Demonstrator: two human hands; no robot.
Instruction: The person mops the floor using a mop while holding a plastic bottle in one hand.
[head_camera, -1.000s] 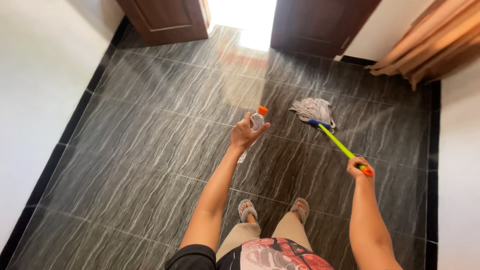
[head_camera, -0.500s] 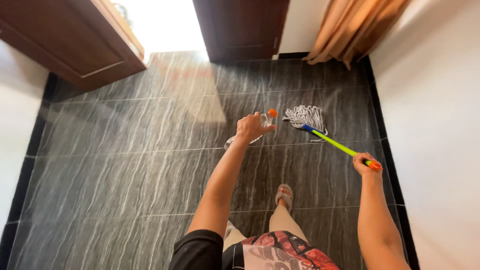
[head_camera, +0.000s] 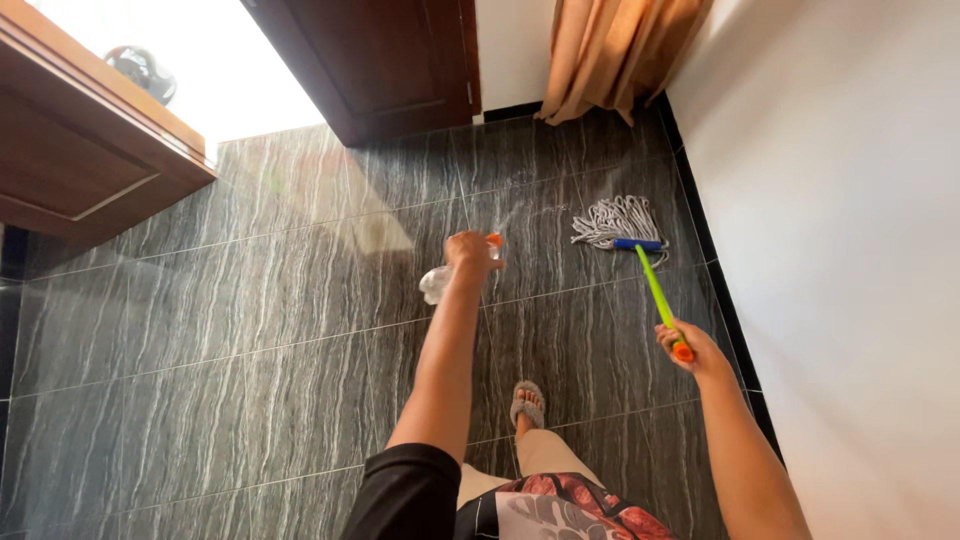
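My left hand (head_camera: 469, 253) is stretched out over the dark floor and grips a clear plastic bottle (head_camera: 441, 279) with an orange cap, tipped forward and down. A faint streak of liquid shows on the tiles beyond the cap. My right hand (head_camera: 683, 345) holds the orange end of a green mop handle (head_camera: 657, 291). The grey string mop head (head_camera: 620, 220) rests on the floor near the right wall, apart from the bottle.
Dark streaked floor tiles (head_camera: 250, 330) fill the view. A white wall (head_camera: 850, 250) runs along the right. Dark wooden doors (head_camera: 400, 60) stand open at the back with bright light between them, and a tan curtain (head_camera: 610, 50) hangs in the back corner. One sandalled foot (head_camera: 527, 403) shows.
The view has swung left and the doors now sit further left. My left hand has tipped the bottle further over, cap forward. The mop handle now points more straight ahead.
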